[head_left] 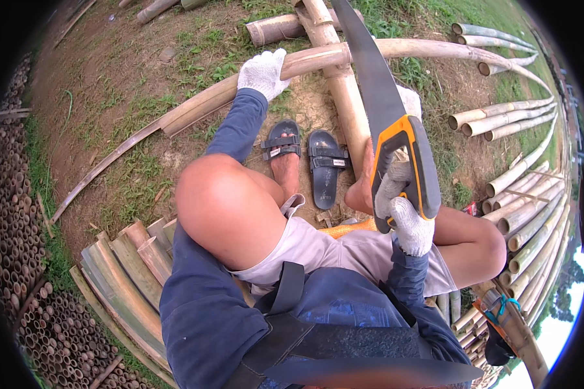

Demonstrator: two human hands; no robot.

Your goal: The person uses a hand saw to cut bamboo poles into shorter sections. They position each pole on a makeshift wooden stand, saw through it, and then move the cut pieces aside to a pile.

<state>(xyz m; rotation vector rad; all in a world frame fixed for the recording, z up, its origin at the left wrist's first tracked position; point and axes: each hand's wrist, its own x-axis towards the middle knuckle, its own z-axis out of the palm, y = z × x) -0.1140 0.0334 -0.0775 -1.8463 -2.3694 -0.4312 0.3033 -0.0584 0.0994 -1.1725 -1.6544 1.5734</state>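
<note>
My left hand (264, 73), in a white glove, is closed over a long bamboo pole (201, 104). The pole lies across a thicker bamboo support (346, 97), and its left end narrows to a thin strip. In my gloved right hand (409, 223) is the black and orange handle of a handsaw (373, 78). Its broad grey blade points away from me and passes in front of the pole; whether it touches the bamboo I cannot tell. Behind the blade shows a white glove or cloth (409, 102), partly hidden.
My bare right foot (362, 185) is beside the support. A black sandal (328, 168) lies between my feet. Split bamboo lengths (133, 279) are at my left, with stacked bamboo (26, 214) beyond. More poles (532, 220) lie at the right, several (499, 120) farther off.
</note>
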